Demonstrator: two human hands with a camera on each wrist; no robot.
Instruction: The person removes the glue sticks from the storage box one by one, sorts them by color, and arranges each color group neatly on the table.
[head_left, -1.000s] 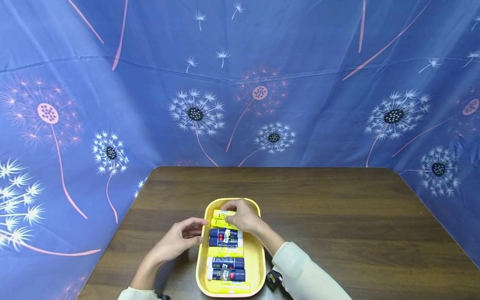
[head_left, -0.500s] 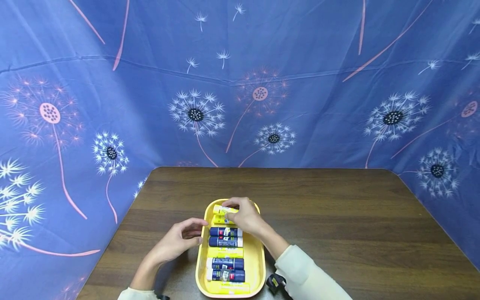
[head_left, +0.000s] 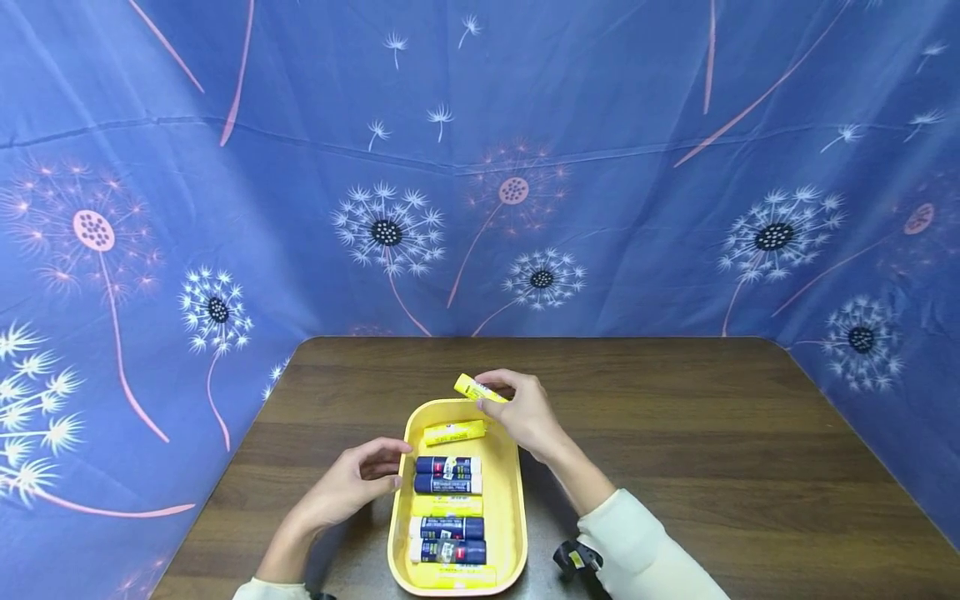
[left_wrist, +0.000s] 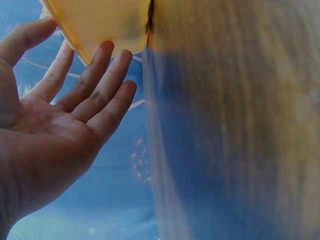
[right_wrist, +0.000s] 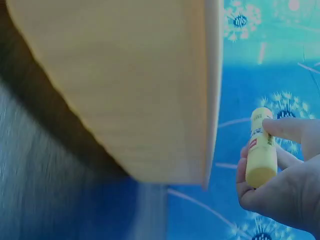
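Note:
In the head view my right hand [head_left: 529, 415] pinches a yellow glue stick [head_left: 472, 387] between thumb and fingers, above the far rim of a yellow tray [head_left: 516, 533]. The right wrist view shows that glue stick [right_wrist: 261, 155] clear of the tray's wall. My left hand [head_left: 351, 482] stays at the tray's left side, its fingertips at the wall; the left wrist view shows the fingers [left_wrist: 95, 80] spread and fairly straight. Inside the tray, another yellow glue stick [head_left: 454, 432] lies slightly slanted at the far end. Closer to me lie several navy glue sticks [head_left: 448, 484] and yellow ones.
The tray stands on a brown wooden table [head_left: 660, 450], near its front edge. A blue cloth [head_left: 637, 167] with dandelion prints hangs behind and beside the table. A small black device [head_left: 576, 558] sits by the right sleeve.
My right hand has lifted the farthest yellow glue stick out of its row and carried it up and away past the far rim. The yellow one beside it now lies slanted. My left hand has hardly moved.

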